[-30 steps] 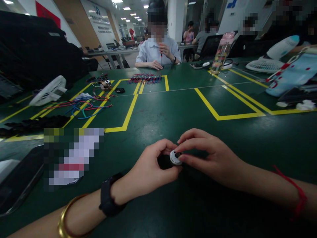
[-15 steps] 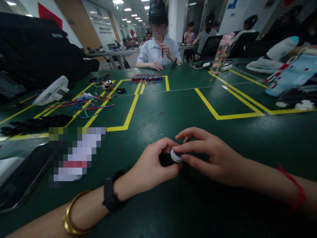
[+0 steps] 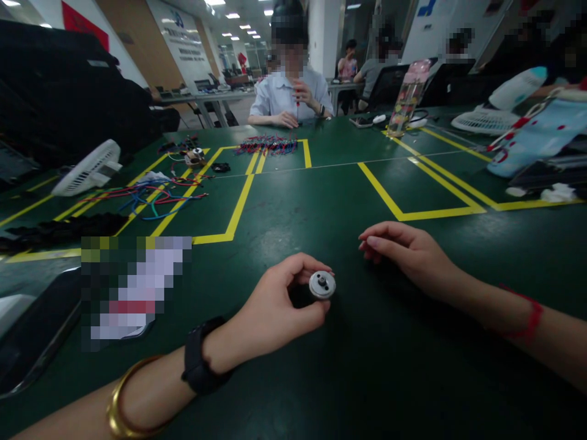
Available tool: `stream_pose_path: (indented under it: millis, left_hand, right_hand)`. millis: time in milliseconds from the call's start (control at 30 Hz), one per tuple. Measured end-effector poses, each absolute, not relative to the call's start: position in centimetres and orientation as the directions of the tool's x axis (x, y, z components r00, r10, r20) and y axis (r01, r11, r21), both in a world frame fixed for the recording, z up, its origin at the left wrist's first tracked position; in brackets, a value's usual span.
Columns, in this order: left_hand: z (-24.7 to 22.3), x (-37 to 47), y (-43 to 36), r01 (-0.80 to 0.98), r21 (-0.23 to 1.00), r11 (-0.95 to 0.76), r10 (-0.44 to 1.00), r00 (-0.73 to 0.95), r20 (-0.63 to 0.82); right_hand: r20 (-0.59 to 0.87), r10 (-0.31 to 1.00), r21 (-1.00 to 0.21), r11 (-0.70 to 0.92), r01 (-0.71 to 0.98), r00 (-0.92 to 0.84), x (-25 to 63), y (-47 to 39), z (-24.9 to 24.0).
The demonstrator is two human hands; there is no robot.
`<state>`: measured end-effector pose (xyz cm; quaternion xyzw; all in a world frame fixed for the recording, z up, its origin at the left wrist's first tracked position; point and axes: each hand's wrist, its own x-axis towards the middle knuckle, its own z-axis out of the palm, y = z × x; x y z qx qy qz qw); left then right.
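My left hand grips a small electric motor between thumb and fingers. The motor's round silver end face points up, showing a central shaft and small dark holes; its lower body is hidden by my hand. To the right and a little higher, my right hand hovers apart from the motor. Its thumb and fingertips are pressed together, and whatever they pinch, if anything, is too small to see. Both hands are over the dark green table.
Red and blue wires lie at left, near a white fan. A wire bundle sits before a co-worker holding a red-handled tool. At right stand a clear bottle, another fan and a blue bag.
My right hand has left the motor's top and drawn back up and to the right, its fingers closing together. The motor's end face is now uncovered. My left hand stays around it.
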<state>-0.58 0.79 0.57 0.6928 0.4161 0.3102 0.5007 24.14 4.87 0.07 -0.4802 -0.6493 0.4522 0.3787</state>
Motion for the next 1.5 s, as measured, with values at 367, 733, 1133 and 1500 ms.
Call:
stream_pose_path:
  millis: [367, 733, 1133, 1500]
  left_hand:
    - [0.4, -0.5, 0.7, 0.253, 0.958, -0.134, 0.896, 0.445, 0.008]
    - [0.1, -0.1, 0.9, 0.222, 0.961, -0.167, 0.893, 0.448, 0.052]
    - [0.6, -0.2, 0.7, 0.291, 0.940, -0.177, 0.888, 0.459, 0.025]
    - [0.6, -0.5, 0.8, 0.285, 0.941, -0.184, 0.884, 0.467, 0.031]
  right_hand:
    - [0.182, 0.702, -0.542, 0.655, 0.526, -0.688, 23.1, 4.5, 1.1]
    - [0.410, 0.616, -0.493, 0.770, 0.404, -0.673, 19.2, 2.9, 4.8]
    - [0.132, 0.681, -0.559, 0.651, 0.513, -0.720, 22.6, 2.2, 0.6]
    - [0.102, 0.838, -0.812, 0.381, 0.442, -0.535, 23.5, 3.0, 0.3]
